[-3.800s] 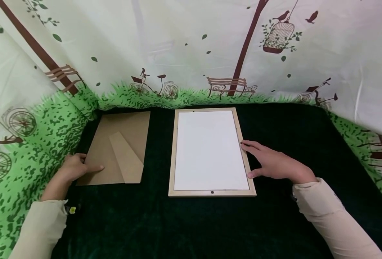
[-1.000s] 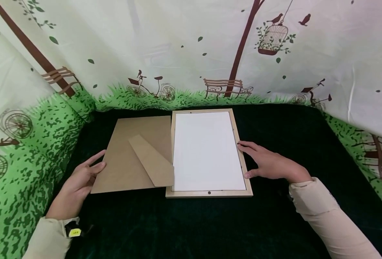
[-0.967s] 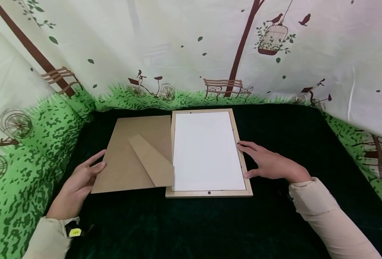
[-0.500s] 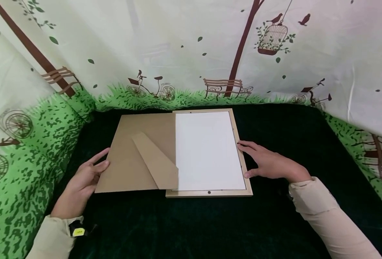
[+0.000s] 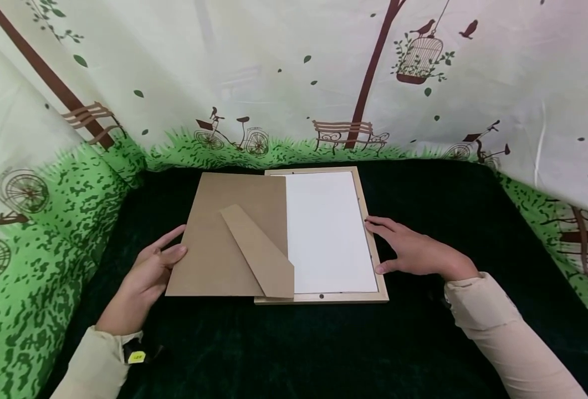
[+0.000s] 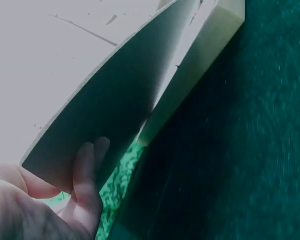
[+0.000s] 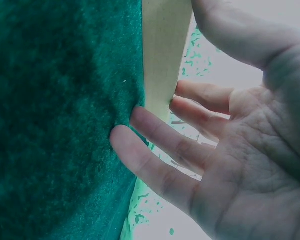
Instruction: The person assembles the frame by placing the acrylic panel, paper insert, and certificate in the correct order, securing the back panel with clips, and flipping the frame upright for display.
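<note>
My left hand (image 5: 149,271) pinches the left edge of a brown picture-frame backing board (image 5: 204,244), thumb on top and fingers beneath. The board's easel leg (image 5: 259,255) lies along its face. Raised and tilted, the board (image 6: 105,90) overlaps the left part of a light wooden picture frame (image 5: 356,297), which lies face down with a white sheet (image 5: 328,233) inside. My right hand (image 5: 418,249) rests at the frame's right side with thumb and fingers spread. In the right wrist view, fingertips touch the wooden edge (image 7: 165,60) while the lower fingers lie on the cloth.
Dark green velvet cloth (image 5: 303,349) covers the table under the frame. Behind and to both sides hangs a white curtain (image 5: 254,55) printed with trees, benches, bicycles and green grass.
My left hand has lifted the backing board from the cloth and brought it rightward, so it covers more of the frame's left part. The frame and right hand have stayed in place.
</note>
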A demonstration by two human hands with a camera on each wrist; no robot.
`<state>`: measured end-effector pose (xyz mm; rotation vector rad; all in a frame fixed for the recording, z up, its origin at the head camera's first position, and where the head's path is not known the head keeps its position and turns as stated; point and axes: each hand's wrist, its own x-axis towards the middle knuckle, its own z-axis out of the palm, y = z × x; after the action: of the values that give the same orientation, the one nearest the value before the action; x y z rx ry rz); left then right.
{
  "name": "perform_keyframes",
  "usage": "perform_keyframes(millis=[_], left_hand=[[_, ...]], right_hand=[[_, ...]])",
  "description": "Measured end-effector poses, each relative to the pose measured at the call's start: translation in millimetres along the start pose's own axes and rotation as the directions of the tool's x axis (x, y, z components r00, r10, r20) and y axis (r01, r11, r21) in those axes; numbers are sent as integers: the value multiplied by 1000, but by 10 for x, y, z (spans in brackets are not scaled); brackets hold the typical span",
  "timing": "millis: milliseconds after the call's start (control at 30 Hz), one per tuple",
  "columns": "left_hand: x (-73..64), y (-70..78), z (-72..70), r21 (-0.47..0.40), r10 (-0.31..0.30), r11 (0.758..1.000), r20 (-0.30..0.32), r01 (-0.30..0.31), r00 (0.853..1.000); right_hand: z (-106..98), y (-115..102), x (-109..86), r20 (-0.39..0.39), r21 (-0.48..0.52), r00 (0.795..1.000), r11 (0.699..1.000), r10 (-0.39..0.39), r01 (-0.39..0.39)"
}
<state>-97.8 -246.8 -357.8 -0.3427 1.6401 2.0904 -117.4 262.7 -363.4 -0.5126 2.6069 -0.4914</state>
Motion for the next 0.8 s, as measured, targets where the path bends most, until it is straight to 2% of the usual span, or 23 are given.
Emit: perform_keyframes(millis=[433, 633, 800], left_hand=[[100, -27, 278, 0, 32, 999, 28, -32, 999], [165, -55, 434, 60, 35, 998, 7, -35, 999], [213, -78, 558, 43, 20, 999, -19, -19, 1000]], right_hand=[[-4, 28, -9, 9, 23, 1000, 1000, 4, -4], [-5, 12, -19, 4, 24, 1000, 1000, -10, 10], [-7, 2, -12, 3, 27, 1000, 999, -27, 27]])
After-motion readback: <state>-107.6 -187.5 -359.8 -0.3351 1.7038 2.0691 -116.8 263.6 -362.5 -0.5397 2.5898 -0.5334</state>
